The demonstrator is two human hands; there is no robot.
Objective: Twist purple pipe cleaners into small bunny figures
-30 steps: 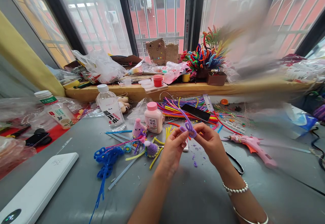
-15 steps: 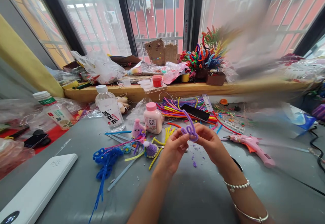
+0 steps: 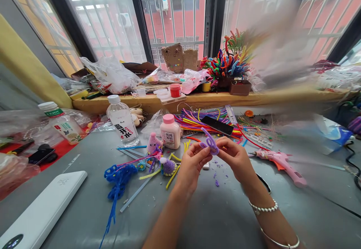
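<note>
A light purple pipe cleaner (image 3: pixel 210 142), bent into loops with one end sticking up to the left, is held between both hands above the grey table. My left hand (image 3: pixel 193 163) pinches its lower left side between thumb and fingers. On the other side, my right hand (image 3: pixel 231 154) grips the right edge of the loops, with fingertips partly hidden. Purple fluff scraps (image 3: pixel 216 183) lie on the table below. Left of my hands are a small purple coiled figure (image 3: pixel 168 166), a pink figure (image 3: pixel 154 143) and yellow pipe cleaner pieces (image 3: pixel 172 177).
A pink glue gun (image 3: pixel 282 162) lies at right, its cord trailing. Behind my hands are a black phone (image 3: pixel 217 125) and a pipe cleaner bundle (image 3: pixel 191 118). A pink-capped bottle (image 3: pixel 170 132), a water bottle (image 3: pixel 123 123), blue woven pieces (image 3: pixel 118 177) and a white power bank (image 3: pixel 47 207) stand or lie leftward.
The upright end of the purple pipe cleaner leans a little further left and lower. Both hands keep their pinch, with small finger shifts.
</note>
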